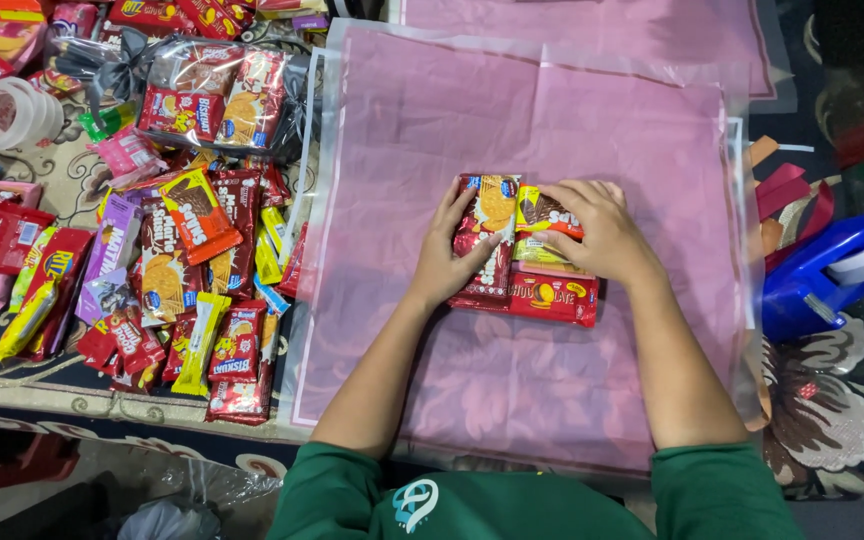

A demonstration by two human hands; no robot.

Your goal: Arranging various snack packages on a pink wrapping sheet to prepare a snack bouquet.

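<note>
A small stack of red snack packets [497, 225] lies in the middle of a pink wrapping sheet [552, 380] under clear plastic. My left hand [449, 255] presses against the stack's left side, fingers on a red biscuit packet. My right hand [597, 230] rests on the stack's right side, covering a yellow and brown wafer packet [542, 212]. A red chocolate packet [552, 297] sticks out below my right hand.
A heap of assorted snack packets [182, 280] covers the patterned cloth at left. A finished bundle wrapped in clear plastic with a grey bow [202, 95] sits at upper left, beside a tape roll [7, 112]. A blue tape dispenser [832, 270] stands at right.
</note>
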